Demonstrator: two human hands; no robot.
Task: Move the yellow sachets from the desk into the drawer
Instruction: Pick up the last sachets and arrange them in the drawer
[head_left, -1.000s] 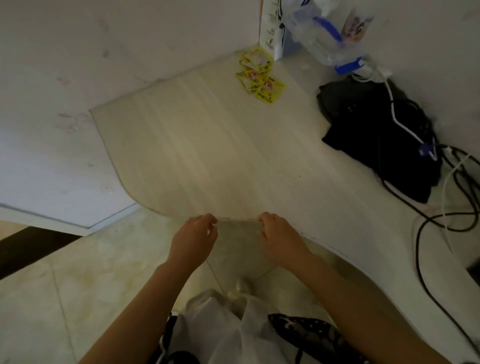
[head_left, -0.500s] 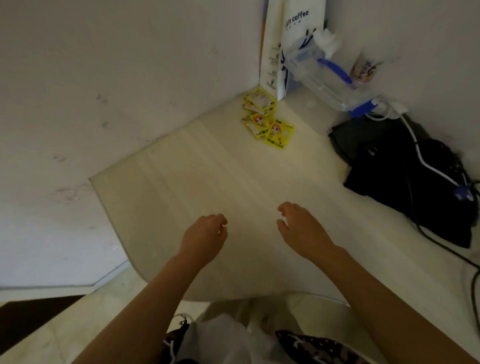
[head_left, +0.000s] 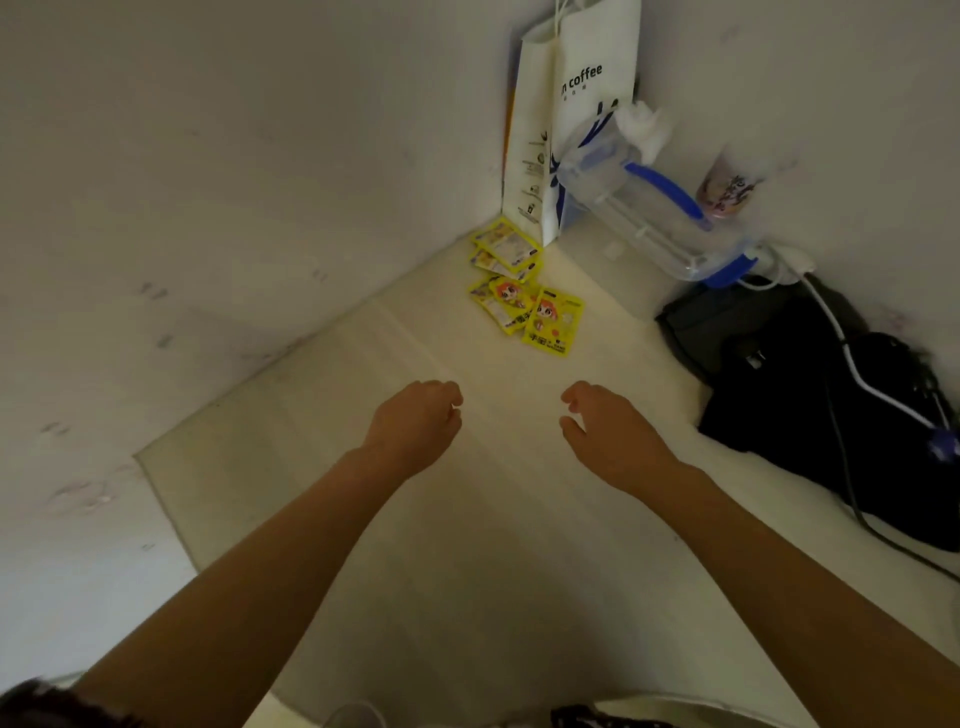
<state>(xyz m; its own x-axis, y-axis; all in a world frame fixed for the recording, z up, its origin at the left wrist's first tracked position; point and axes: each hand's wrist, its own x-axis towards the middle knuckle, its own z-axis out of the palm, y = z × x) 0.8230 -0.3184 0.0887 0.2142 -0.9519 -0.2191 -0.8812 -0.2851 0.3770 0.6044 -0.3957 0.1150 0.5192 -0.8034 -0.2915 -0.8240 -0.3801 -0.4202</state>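
While both arms reach over the desk (head_left: 322, 467), left hand (head_left: 415, 426) loosely curled, right hand (head_left: 608, 431) relaxed, both empty

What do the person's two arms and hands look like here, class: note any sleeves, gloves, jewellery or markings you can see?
Both forearms are bare to the bottom edge of the picture, with no sleeve showing. The left hand and the right hand wear no gloves. No ring, watch, bracelet or marking is visible on either, though the light is dim.

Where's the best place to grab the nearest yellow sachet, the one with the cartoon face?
Pinch the nearest sachet by its near bottom edge, coming from the front with the right hand. It lies flat, that edge is free, and its far side overlaps the other sachets.
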